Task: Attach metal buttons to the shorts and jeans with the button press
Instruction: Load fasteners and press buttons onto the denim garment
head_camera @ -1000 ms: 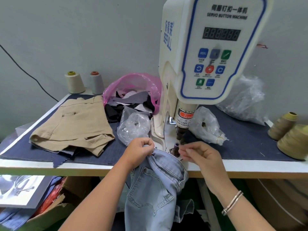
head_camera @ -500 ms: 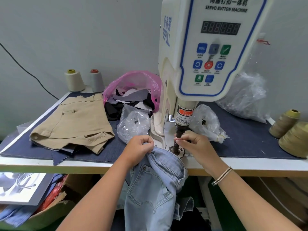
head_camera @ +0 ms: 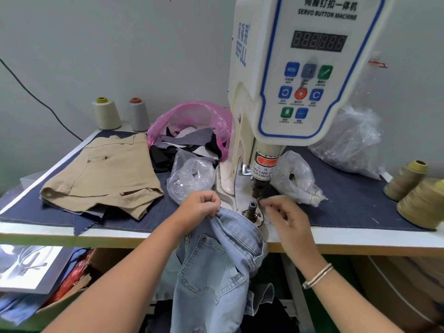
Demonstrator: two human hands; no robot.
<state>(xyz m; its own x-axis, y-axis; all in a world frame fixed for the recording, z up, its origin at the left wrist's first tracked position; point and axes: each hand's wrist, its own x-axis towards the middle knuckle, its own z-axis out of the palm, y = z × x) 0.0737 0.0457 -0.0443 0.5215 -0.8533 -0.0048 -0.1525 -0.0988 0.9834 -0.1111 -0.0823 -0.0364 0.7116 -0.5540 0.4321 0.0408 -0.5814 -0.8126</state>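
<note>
Soft, floppy denim jeans (head_camera: 223,255) droop over the counter (head_camera: 360,239) edge at six o'clock of the press (head_camera: 288,80); the left hand (head_camera: 199,207) pinches their stiffer waistband, the right hand (head_camera: 283,217) pinches something tiny, unclear what.

I'm on a single head-worn wide-angle view, looking forward and down from just in front of the table's near edge (head_camera: 168,239), so close that both forearms run in from the bottom of the frame and the left hand (head_camera: 200,207) and right hand (head_camera: 284,218) sit dead centre. The button press (head_camera: 300,75) towers right ahead and is cut off at the top, with the grey wall (head_camera: 120,44) behind it. There's no second view to overlap with; the lens bends straight edges toward the sides.
</note>
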